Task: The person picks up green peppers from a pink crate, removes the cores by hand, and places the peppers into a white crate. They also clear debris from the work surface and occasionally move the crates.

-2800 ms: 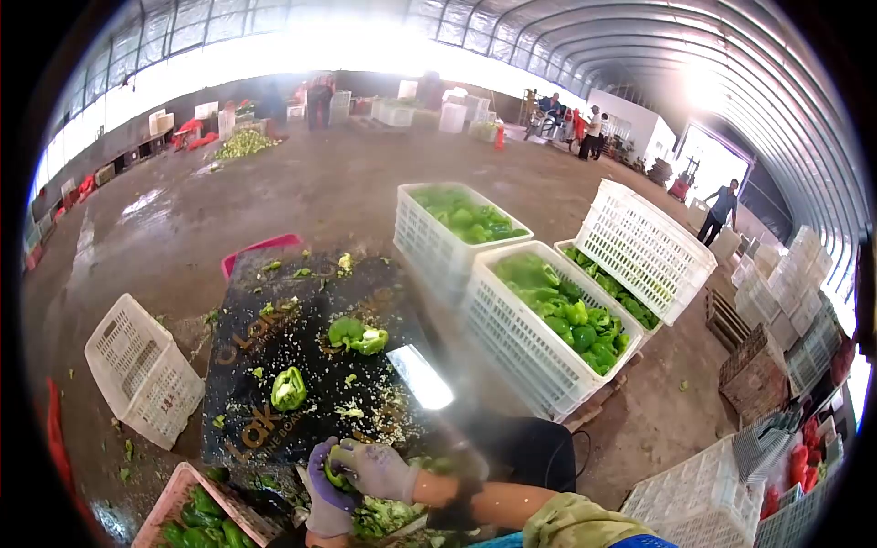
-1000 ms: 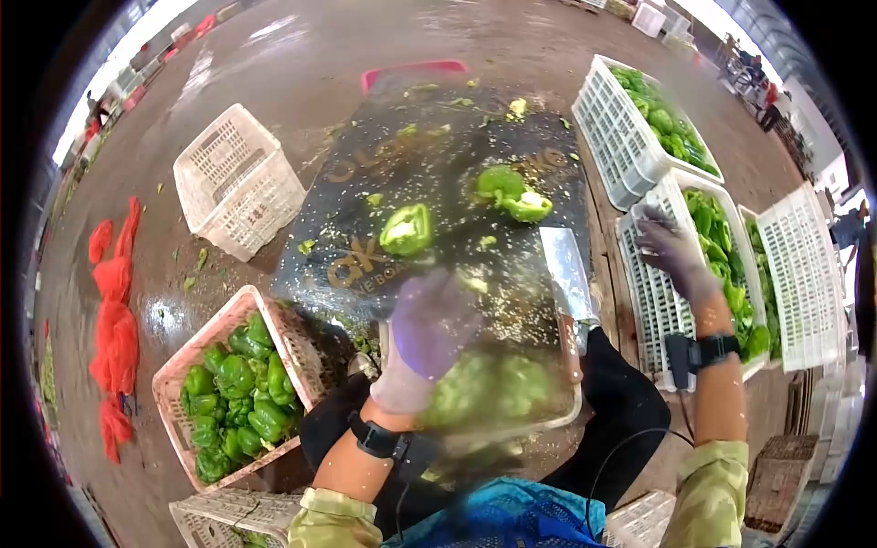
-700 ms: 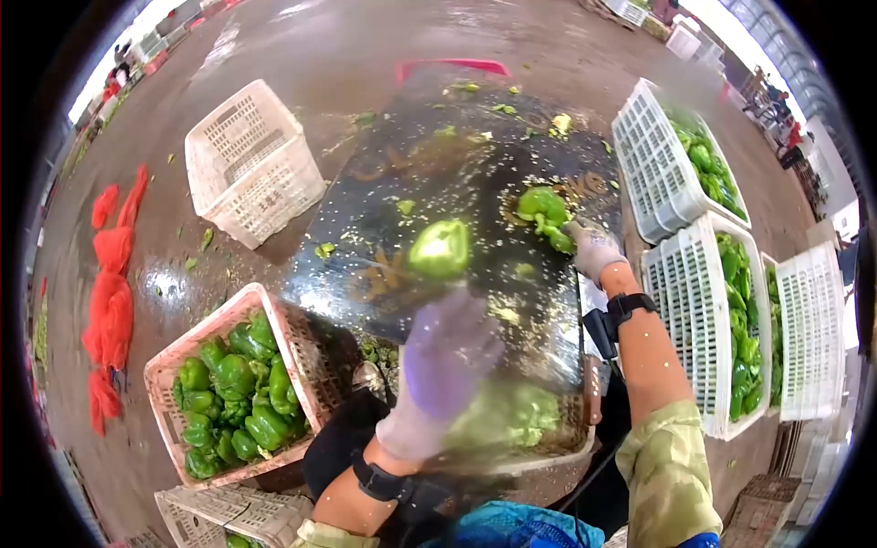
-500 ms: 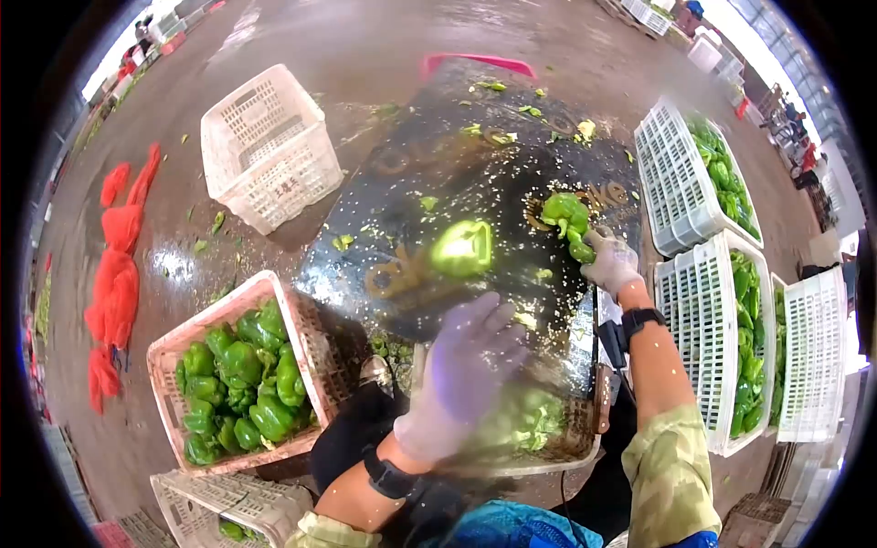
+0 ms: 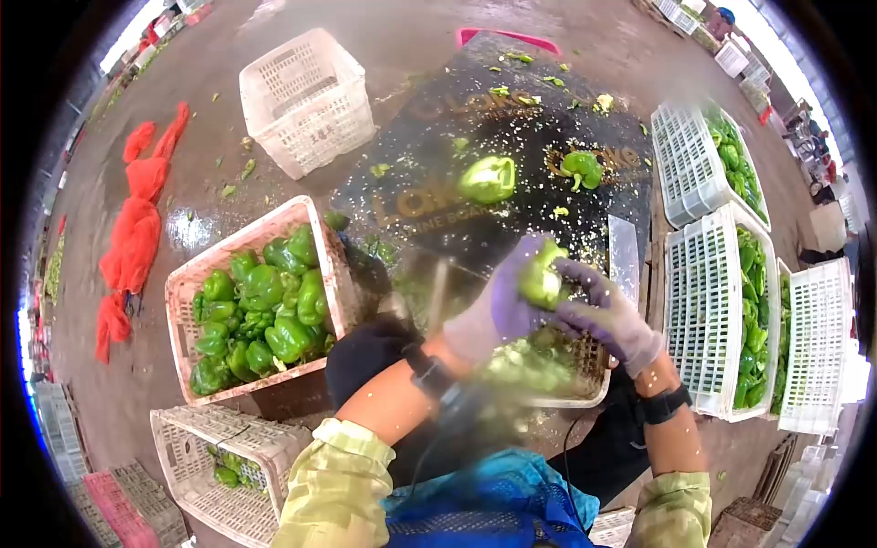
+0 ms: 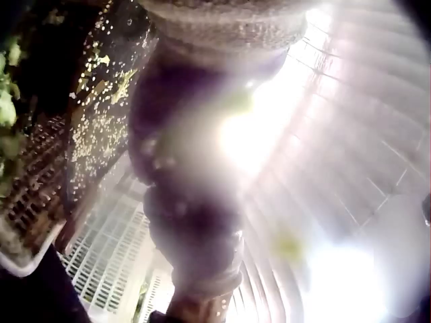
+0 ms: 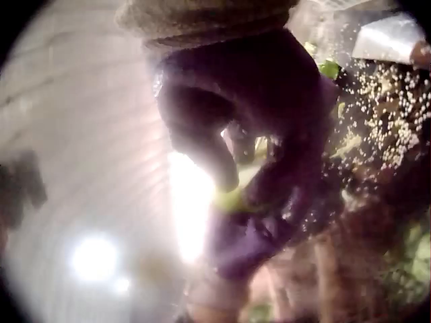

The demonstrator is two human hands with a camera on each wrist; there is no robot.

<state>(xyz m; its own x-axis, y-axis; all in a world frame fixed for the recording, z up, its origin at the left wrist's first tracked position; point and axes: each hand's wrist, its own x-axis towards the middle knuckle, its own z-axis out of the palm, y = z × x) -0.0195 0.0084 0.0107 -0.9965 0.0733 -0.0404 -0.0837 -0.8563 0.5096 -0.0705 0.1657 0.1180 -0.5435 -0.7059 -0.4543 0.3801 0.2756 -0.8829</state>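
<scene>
Item: held pepper, green, pale inside showing, between both hands over the crate of scraps, presumably so loose bits drop in. Left hand: gloved, fingers curled round the pepper's left side, apparently as the steadying grip. Right hand: bent fingers pinching its right side (exact fingertip contact is blurred), likely for finer hold. Knife: flat on the board, just beyond the right hand, seemingly to leave both hands free. Two loose peppers, one opened, one lobed: beyond the grip, presumably within reach.
</scene>
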